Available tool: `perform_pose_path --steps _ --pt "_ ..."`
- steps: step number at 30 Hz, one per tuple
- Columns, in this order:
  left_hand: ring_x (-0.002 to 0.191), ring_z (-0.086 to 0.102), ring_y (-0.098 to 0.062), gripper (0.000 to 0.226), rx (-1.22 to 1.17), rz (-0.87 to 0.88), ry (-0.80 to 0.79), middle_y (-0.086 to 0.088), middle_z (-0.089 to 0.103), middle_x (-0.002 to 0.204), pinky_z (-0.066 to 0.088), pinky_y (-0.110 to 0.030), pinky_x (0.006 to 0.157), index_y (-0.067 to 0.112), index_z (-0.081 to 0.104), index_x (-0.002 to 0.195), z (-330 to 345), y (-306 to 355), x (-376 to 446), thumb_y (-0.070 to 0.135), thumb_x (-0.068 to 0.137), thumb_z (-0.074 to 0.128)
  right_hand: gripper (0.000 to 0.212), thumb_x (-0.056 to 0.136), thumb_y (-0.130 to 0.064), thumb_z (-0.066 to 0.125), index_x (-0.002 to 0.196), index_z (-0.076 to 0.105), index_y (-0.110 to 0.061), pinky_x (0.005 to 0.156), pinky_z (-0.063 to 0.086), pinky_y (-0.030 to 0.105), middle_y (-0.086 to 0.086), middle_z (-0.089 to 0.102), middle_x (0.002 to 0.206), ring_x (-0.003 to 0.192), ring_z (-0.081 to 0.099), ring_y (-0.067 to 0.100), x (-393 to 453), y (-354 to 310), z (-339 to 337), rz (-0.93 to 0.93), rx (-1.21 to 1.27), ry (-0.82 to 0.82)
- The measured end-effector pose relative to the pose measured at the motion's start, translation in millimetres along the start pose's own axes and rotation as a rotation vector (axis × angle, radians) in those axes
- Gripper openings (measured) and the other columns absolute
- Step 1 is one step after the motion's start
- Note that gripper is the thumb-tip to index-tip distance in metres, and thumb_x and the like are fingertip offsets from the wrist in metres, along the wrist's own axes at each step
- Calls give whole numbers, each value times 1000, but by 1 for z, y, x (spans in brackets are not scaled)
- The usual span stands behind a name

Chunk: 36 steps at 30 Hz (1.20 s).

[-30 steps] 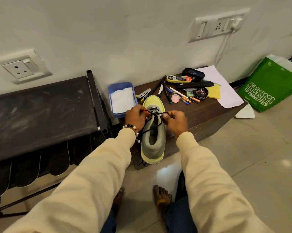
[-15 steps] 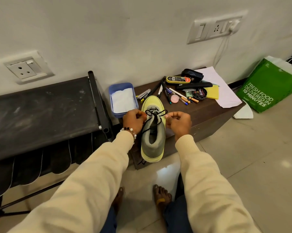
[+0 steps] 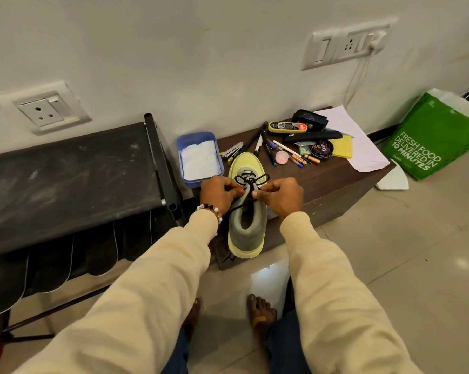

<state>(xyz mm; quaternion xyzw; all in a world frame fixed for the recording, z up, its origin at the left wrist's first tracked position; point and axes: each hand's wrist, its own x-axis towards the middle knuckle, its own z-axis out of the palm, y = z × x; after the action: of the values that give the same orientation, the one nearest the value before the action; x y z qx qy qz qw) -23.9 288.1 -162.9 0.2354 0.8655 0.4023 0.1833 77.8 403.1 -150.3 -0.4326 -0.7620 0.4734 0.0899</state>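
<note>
Low brown table (image 3: 336, 182) bearing a yellow-and-grey shoe (image 3: 245, 230) at its near edge, heel toward the person. Left hand (image 3: 218, 194) and right hand (image 3: 282, 197), one at each side of the tongue, each pinch the black lace (image 3: 251, 181) with curled fingers.

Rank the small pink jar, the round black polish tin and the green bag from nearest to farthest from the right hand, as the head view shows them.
1. Small pink jar: on the low table, just beyond the right hand, which pinches the lace.
2. Round black polish tin: further back and right, same table.
3. Green bag: on the floor by the wall, past the table's right end.
</note>
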Motion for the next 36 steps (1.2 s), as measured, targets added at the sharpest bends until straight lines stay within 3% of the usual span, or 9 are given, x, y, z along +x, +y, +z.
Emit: perform_pose_path --steps 3,6,11,15,19,21,25,31,36 --pt "94 63 -24 22 115 40 -18 -10 70 100 52 -36 87 8 72 103 0 3 1 24 89 66 17 72 -21 82 76 72 -8 73 53 28 6 69 81 82 64 15 3 -5 -3 90 9 -19" --pt "93 62 -28 22 170 27 -16 -13 67 100 53 -39 86 4 67 104 1 5 3 22 95 58 21 69 -17 84 75 71 -1 78 58 38 12 71 81 82 70 22 9 -6 -8 185 80 -77" --pt "84 67 -38 24 -126 -191 70 -22 67 93 58 -50 75 -2 59 104 3 -11 16 19 98 49 9 82 -3 63 87 63 4 73 59 41 24 67 91 83 68 31 2 -7 -21 369 541 -70" --pt "76 68 -29 22 -316 -319 92 -19 68 91 59 -36 66 0 59 106 -1 -1 5 16 100 45 5 87 -6 53 86 55 -1 73 58 47 25 66 84 83 68 38 -6 -3 -27 474 849 -28" --pt "78 59 -21 24 -267 -223 114 -7 67 84 51 -32 78 5 72 99 -1 3 0 27 92 63 10 88 -7 57 79 60 -5 72 57 42 12 64 72 67 64 24 -13 -1 -23 483 856 -31" --pt "77 56 -21 28 -188 -187 67 -7 66 81 44 -30 75 4 74 94 -4 5 -2 31 88 67 11 87 -3 59 77 61 -4 69 55 41 7 54 61 58 54 20 -13 -2 -22 508 903 -20" --pt "74 50 -24 37 -102 -204 118 -15 60 78 35 -28 70 -5 71 91 -14 7 -1 30 94 60 10 90 1 55 85 63 2 46 45 23 6 47 61 50 44 11 -8 1 -27 503 1006 45" --pt "105 58 -37 45 -100 -325 195 -24 63 112 46 -35 82 -9 63 113 -12 2 5 32 97 53 9 91 -2 55 87 63 0 33 30 14 7 52 66 43 41 7 6 10 -41 470 1022 121" --pt "107 57 -35 49 -176 -396 180 -18 62 114 47 -35 85 -4 58 119 -12 7 2 39 97 52 10 90 -4 59 81 61 -1 34 32 15 9 55 64 44 42 10 5 13 -42 497 974 72"
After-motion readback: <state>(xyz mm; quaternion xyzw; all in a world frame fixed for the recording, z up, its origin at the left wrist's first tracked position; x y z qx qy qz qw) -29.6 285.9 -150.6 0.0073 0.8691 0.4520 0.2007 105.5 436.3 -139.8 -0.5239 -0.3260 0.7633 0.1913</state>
